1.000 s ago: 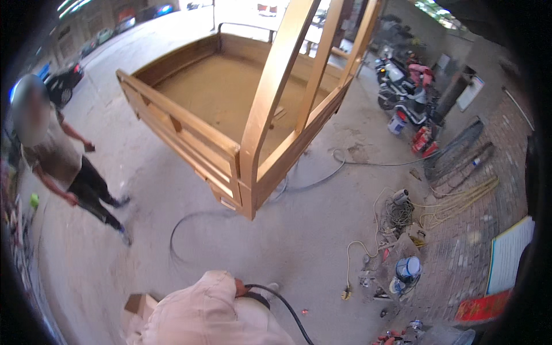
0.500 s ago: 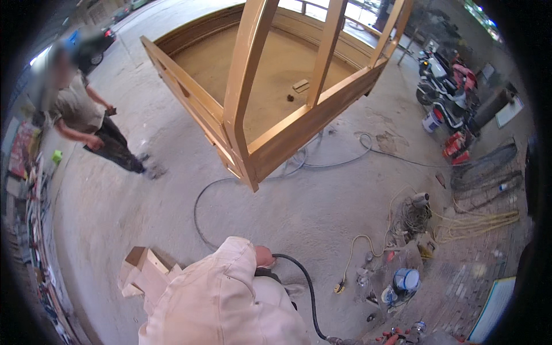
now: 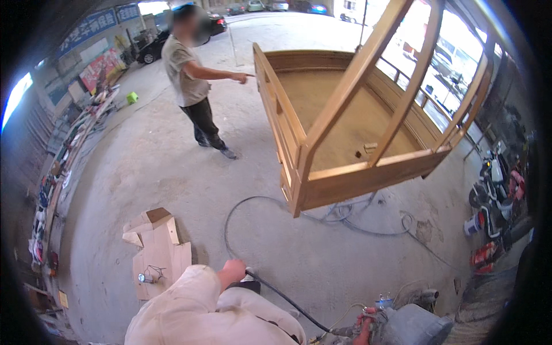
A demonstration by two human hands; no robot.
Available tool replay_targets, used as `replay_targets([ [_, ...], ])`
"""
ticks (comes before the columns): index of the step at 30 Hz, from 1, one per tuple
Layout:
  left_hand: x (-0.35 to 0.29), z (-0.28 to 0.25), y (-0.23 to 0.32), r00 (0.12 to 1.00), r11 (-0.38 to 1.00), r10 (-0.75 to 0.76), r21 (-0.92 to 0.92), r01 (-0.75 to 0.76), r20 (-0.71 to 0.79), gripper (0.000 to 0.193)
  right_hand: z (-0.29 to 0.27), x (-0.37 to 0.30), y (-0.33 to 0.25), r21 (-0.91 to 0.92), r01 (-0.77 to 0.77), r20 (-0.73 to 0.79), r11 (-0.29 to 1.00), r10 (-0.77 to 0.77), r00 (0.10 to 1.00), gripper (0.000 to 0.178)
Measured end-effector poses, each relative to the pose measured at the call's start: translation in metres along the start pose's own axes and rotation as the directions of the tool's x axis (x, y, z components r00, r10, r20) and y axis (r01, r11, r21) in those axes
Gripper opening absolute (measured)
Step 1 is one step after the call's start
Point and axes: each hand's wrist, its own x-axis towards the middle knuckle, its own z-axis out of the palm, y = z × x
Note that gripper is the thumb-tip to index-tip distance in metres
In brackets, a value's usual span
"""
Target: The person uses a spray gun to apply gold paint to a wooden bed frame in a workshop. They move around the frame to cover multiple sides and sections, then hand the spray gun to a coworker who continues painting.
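Observation:
My left hand (image 3: 233,271), below a pale sleeve (image 3: 178,307), is closed around a black hose (image 3: 282,296) at the lower middle. A stretch of the hose runs right from the hand to red fittings (image 3: 365,325) beside a grey tank-like part (image 3: 417,325). Beyond the hand, grey hose (image 3: 230,215) curves over the floor. My right hand is out of view. A gold-brown cargo bed (image 3: 368,184) with tall curved posts sits above the floor ahead, and neither hand touches it. On its floor lie a small block (image 3: 370,148) and a dark lump.
Left of the bed a person (image 3: 192,86) stretches an arm toward its side. A flattened cardboard box (image 3: 152,247) with a small lamp-like item (image 3: 142,278) lies left of my arm. Motorbikes (image 3: 494,190) and a white bucket (image 3: 474,223) stand at right; boards and clutter (image 3: 63,167) line the left wall.
My view has swung left and up, so the bed sits farther right. The person has come nearer the bed with an arm raised. The red fittings and tank have come into fuller view.

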Motion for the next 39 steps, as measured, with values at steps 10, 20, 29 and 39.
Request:
replay_targets([
  [10,-0.004,-0.017,-0.181,0.889,0.832,-0.402,-0.493,0.255,-0.218,0.040,0.210,0.032,-0.057,0.210,0.059,0.261,0.976,-0.115,0.958,0.034],
  [20,0.070,-0.095,-0.391,0.785,0.765,-0.425,-0.643,0.045,-0.451,0.021,0.423,0.046,-0.202,0.372,0.219,0.138,0.902,-0.287,0.948,0.044],
  [29,0.167,-0.342,-0.466,0.572,0.819,-0.170,-0.438,-0.372,-0.802,0.007,0.556,0.114,-0.238,0.348,0.388,0.103,0.854,-0.446,0.889,0.035],
  [39,0.308,-0.509,-0.541,0.525,0.854,0.206,-0.110,-0.509,-0.826,0.011,0.767,0.272,-0.248,0.458,0.113,0.127,0.882,-0.191,0.973,0.030],
])
